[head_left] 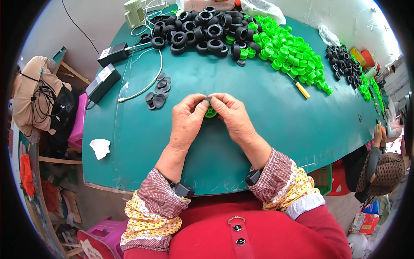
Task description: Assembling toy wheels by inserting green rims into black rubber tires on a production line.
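Both my hands are closed around one small wheel over the middle of the green table. My left hand [187, 118] pinches it from the left, and my right hand [233, 115] grips it from the right, thumbs close together. A green wheel hub [210, 113] shows below the thumbs. A strip of black tyre [208, 99] is visible at its upper edge; my fingers hide how far the tyre goes around it. Left of my hands lie several flat black discs [158, 102]. Beyond them is a heap of black tyres [202, 30], which meets a heap of green hubs [293, 54].
A yellow-handled screwdriver [302, 90] lies by the green heap. Two black power adapters [103, 82] and a white cable [161, 64] are at the left. A torn white scrap [100, 148] rests near the left edge. Another person [384, 172] sits at the far right.
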{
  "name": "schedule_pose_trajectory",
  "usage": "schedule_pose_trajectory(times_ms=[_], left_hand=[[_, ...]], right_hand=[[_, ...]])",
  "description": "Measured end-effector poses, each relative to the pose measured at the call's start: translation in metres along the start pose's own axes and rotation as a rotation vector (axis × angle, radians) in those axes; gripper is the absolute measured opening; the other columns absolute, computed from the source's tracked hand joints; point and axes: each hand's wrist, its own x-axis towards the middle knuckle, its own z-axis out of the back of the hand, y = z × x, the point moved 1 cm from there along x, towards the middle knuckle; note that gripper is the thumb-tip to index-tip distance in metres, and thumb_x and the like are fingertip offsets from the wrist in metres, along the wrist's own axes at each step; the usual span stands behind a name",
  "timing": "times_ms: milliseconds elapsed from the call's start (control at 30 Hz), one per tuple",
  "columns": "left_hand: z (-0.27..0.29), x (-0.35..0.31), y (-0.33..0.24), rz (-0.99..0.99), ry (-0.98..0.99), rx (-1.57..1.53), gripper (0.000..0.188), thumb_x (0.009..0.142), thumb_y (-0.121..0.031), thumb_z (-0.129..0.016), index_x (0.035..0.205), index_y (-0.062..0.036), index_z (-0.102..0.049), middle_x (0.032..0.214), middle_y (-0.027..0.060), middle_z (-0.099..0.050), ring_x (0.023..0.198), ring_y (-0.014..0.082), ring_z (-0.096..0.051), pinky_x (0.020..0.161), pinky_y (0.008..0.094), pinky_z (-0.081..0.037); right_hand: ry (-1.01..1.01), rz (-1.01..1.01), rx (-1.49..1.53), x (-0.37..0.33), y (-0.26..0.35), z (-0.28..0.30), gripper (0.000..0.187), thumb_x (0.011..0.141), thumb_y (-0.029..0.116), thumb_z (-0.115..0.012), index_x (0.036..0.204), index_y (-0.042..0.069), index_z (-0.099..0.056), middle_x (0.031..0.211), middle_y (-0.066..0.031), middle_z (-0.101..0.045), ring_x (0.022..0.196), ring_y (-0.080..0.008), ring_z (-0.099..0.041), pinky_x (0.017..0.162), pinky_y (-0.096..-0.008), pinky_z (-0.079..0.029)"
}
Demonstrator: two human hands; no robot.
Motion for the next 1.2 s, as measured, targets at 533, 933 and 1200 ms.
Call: schedule_pose_trajectory(times_ms=[533, 933, 1200], left_hand=[[-0.006, 0.001, 0.006, -0.048, -0.026, 0.168, 0.007, 0.085, -0.006, -0.054, 0.086, 0.0003, -0.056, 0.072, 0.0014, -0.058, 0.063, 0.0050, -0.051, 0.056, 0.0196, -0.043], [0.014, 0.005, -0.009, 0.284, 0.092, -0.006, 0.026, 0.083, -0.019, -0.058, 0.100, -0.0008, -0.053, 0.081, 0.0039, -0.060, 0.067, 0.0104, -0.059, 0.059, 0.0203, -0.047], [0.004, -0.001, -0.007, 0.324, 0.278, -0.096, 0.032, 0.080, -0.017, -0.061, 0.105, 0.0023, -0.055, 0.085, 0.0071, -0.062, 0.070, 0.0131, -0.061, 0.061, 0.0205, -0.048]], right_hand=[[0.035, 0.069, -0.267, 0.009, 0.002, 0.006, 0.015, 0.085, 0.013, -0.057, 0.091, 0.000, -0.057, 0.079, 0.0005, -0.054, 0.072, -0.0059, -0.048, 0.064, -0.0203, -0.041], [0.065, 0.013, -0.297, 0.009, 0.013, 0.016, 0.023, 0.088, 0.023, -0.053, 0.097, 0.003, -0.059, 0.082, 0.0004, -0.058, 0.073, -0.0068, -0.051, 0.064, -0.0217, -0.042], [0.028, 0.005, -0.147, 0.004, 0.012, 0.011, 0.024, 0.087, 0.023, -0.054, 0.095, 0.001, -0.058, 0.081, -0.0005, -0.058, 0.073, -0.0065, -0.050, 0.065, -0.0210, -0.042]])
